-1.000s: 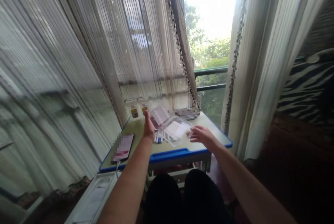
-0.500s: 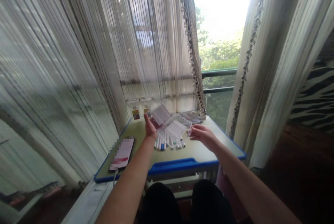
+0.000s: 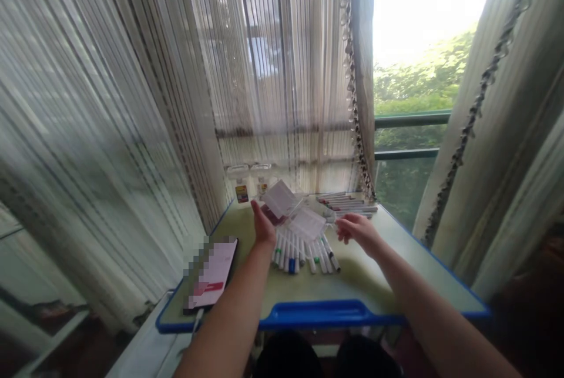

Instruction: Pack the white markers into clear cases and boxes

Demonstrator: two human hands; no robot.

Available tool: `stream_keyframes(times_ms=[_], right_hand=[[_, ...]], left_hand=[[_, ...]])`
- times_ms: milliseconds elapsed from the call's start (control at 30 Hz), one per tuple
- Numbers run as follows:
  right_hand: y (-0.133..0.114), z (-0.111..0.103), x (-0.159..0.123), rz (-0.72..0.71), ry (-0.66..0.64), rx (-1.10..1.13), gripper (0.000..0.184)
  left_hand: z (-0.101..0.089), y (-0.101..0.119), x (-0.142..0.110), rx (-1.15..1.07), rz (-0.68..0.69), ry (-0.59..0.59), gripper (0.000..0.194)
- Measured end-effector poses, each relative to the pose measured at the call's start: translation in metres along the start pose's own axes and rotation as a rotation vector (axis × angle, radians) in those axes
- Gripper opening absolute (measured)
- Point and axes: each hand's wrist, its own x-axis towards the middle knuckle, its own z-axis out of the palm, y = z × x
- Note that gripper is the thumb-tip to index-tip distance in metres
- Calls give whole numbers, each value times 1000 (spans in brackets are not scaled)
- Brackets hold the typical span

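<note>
An opened clear plastic case (image 3: 307, 224) with pale panels is held up above the table, its two halves spread apart. My left hand (image 3: 263, 224) grips its left side, thumb up, with most fingers hidden behind the plastic. At the right edge of the case, my right hand (image 3: 356, 230) has its fingers curled and pinched on the clear rim. Below the case, several white markers (image 3: 324, 257) lie fanned out, some with green, blue or dark ends. The transparent plastic partly covers their far ends.
More markers (image 3: 348, 204) lie in a row at the back right. Two clear cases with colourful labels (image 3: 241, 193) stand at the back left. A phone (image 3: 215, 272) with a cable lies at the left. The table (image 3: 374, 284) has a blue edge; curtains (image 3: 282, 101) hang behind.
The view has shifted left and tilted, so the table appears larger and closer. Both hands still hold the case, which stays open above the markers.
</note>
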Motion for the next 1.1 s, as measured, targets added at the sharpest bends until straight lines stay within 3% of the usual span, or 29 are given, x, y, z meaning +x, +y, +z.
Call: stream_keyframes(times_ms=[200,467,733,1100], right_hand=[[6,0,-5,-140,3,-48,35],[2,-11,-10,-6,-203,293,29],[-6,-15,-16,28,-321,313,22],[1,-10,-12,45,-266,310,32]], left_hand=[[0,0,-1,14,25,-15,73],[2,3,-1,10,-28,-5,82],[-1,7,-1,31,-58,-6,86],[-1,3,0,-2,-64,-57,89]])
